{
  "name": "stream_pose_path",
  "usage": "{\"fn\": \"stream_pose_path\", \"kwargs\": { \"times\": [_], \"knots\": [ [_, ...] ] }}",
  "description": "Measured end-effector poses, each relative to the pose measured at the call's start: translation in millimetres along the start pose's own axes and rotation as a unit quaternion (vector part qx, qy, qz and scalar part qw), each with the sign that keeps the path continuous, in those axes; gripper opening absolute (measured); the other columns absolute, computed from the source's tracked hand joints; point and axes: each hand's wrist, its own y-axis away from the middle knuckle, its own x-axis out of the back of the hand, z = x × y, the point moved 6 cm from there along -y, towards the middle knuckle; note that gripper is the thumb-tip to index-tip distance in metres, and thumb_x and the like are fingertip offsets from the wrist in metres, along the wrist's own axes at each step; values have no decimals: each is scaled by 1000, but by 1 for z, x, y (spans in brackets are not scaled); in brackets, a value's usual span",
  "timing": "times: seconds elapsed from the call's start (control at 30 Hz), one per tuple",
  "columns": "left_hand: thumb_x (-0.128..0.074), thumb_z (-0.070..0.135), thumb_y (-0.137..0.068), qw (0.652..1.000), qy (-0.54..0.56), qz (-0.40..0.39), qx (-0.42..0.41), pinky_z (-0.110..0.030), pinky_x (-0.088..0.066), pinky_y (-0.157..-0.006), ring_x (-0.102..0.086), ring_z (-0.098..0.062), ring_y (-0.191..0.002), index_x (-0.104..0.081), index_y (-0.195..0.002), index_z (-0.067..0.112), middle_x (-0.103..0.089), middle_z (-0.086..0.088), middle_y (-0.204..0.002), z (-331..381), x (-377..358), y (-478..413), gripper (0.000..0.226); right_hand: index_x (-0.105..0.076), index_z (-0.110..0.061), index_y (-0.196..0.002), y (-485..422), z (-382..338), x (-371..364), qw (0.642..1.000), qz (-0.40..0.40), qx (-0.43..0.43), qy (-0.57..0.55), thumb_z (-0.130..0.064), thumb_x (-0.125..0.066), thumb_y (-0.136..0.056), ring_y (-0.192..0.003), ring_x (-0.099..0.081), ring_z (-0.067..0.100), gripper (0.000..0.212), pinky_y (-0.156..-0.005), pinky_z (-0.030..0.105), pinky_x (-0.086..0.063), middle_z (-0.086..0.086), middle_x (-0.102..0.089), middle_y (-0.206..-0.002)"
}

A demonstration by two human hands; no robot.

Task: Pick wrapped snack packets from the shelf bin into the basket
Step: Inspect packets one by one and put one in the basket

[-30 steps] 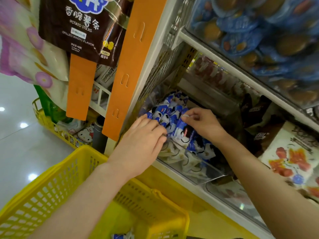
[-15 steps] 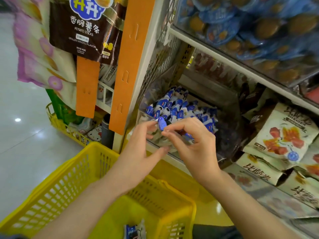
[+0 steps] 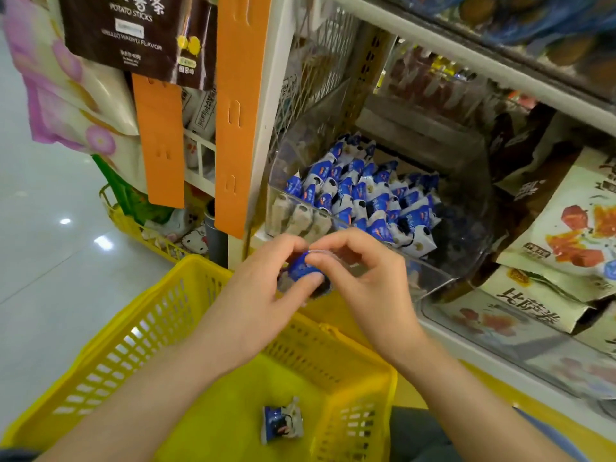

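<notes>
A clear plastic shelf bin (image 3: 443, 281) holds several small blue-and-white wrapped snack packets (image 3: 366, 195). Just in front of the bin's front wall, above the far rim of the yellow basket (image 3: 110, 358), both hands meet on one blue packet (image 3: 301, 268). My left hand (image 3: 253, 301) pinches it between thumb and fingers. My right hand (image 3: 363, 281) touches its top edge with thumb and forefinger. One packet (image 3: 281, 420) lies on the basket floor.
Orange hanging strips (image 3: 238, 105) and a brown potato-stick bag (image 3: 140, 31) hang at the shelf's left end. Larger snack bags (image 3: 573, 228) fill the shelf to the right. A second yellow basket (image 3: 133, 225) with goods stands on the glossy floor at left.
Both hands have come out of the bin with one blue packet and moved down toward the basket. The view has tilted down, showing the basket floor and the packet in it.
</notes>
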Motion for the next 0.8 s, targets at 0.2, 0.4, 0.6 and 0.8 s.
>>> {"fn": "stream_pose_path", "kwargs": {
  "times": [0.2, 0.4, 0.6, 0.8],
  "knots": [
    [-52, 12, -92, 981, 142, 21, 132, -14, -40, -49, -51, -1, -53, -57, -76, 18, -60, 9, -58, -23, -13, -2, 18, -64, -16, -91, 4, 39, -7, 970, -33, -226, -80, -12, -64, -85, -76, -61, 7, 8, -71, 18, -51, 5, -67, -87],
    [-48, 15, -94, 958, 179, 75, 213, -10, -34, -42, -43, 4, -43, -50, -72, 19, -52, 7, -52, -38, -25, 7, 23, -67, -22, -77, 10, 46, -3, 964, -54, -257, -39, -20, -65, -85, -68, -60, 11, 9, -63, 29, -53, 4, -70, -77],
    [-52, 19, -92, 949, 211, 73, 223, -16, -45, -52, -57, -3, -60, -52, -78, 22, -59, 0, -69, -38, -25, 11, 14, -66, -26, -73, 12, 43, -4, 977, -87, -187, 61, -26, -65, -84, -63, -58, 1, 11, -55, 12, -45, -8, -66, -69],
    [-51, 20, -92, 936, 240, 41, 255, -19, -45, -48, -56, -11, -61, -49, -73, 6, -55, -13, -71, -35, -28, 13, 24, -67, -13, -84, 16, 15, -4, 966, -79, 37, 242, -26, -62, -87, -71, -57, 10, 14, -61, 32, -50, -3, -61, -79]
  ]
}}
